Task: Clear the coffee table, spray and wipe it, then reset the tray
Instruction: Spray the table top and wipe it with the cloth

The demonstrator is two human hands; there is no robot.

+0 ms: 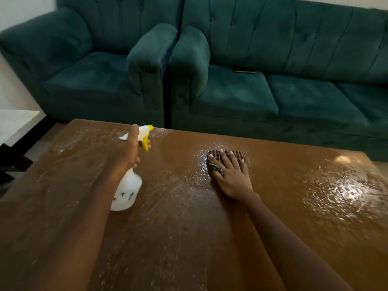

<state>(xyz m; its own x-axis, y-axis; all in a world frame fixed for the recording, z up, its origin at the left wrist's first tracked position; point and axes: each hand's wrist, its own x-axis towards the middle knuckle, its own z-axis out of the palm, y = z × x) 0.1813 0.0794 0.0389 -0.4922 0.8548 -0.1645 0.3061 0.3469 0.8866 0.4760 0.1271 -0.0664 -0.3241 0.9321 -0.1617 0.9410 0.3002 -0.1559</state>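
A brown wooden coffee table (189, 227) fills the lower view, its top wet with spray droplets and streaks. My left hand (126, 150) grips the neck of a white spray bottle (127, 191) with a yellow trigger and nozzle, held just above the table's left half, nozzle pointing right. My right hand (231, 175) lies flat with fingers spread, pressing a striped brown cloth (226, 155) onto the table near its far middle. No tray is in view.
A dark teal armchair (94, 70) and a matching sofa (294, 80) stand close behind the table's far edge. A thin dark object (244, 71) lies on the sofa seat. A pale side table (14, 122) stands at the left.
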